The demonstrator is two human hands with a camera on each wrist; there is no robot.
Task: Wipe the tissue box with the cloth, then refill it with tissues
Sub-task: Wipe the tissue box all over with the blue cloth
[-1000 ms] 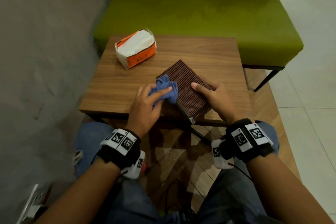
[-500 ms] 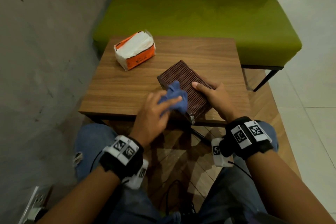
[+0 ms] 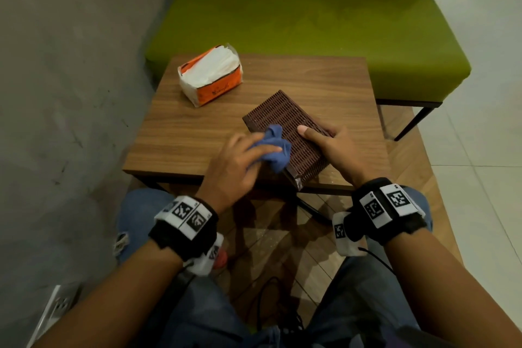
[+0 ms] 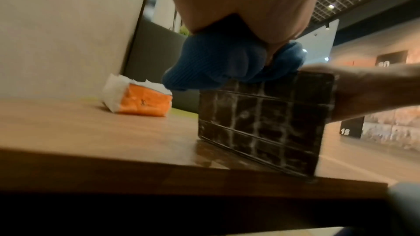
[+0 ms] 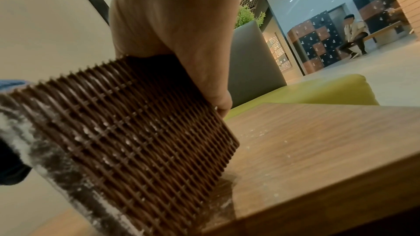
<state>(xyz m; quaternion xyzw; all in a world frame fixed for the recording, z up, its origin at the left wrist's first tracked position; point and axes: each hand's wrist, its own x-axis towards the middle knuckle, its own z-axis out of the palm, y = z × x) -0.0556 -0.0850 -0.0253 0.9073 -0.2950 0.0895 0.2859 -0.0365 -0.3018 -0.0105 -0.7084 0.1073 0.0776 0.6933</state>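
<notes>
The brown woven tissue box point(image 3: 285, 121) lies askew near the front edge of the wooden table point(image 3: 197, 133). My left hand point(image 3: 248, 152) grips a bunched blue cloth point(image 3: 275, 150) and presses it on the box's top by its left edge. My right hand point(image 3: 327, 141) holds the box's right side, thumb flat on top. An opened orange pack of white tissues point(image 3: 210, 75) sits at the table's back left. In the left wrist view the cloth point(image 4: 218, 64) sits on the box's dusty end point(image 4: 261, 123). In the right wrist view my fingers point(image 5: 218, 100) curl round the box's side point(image 5: 127, 125).
A green padded bench point(image 3: 310, 22) stands behind the table, and a grey wall point(image 3: 70, 93) runs along the left. White dust specks lie on the table point(image 5: 318, 141) beside the box. A power strip point(image 3: 56, 311) and cables lie on the floor by my knees.
My left hand has slid the cloth along the box top toward its near end. My right hand has kept its hold on the box.
</notes>
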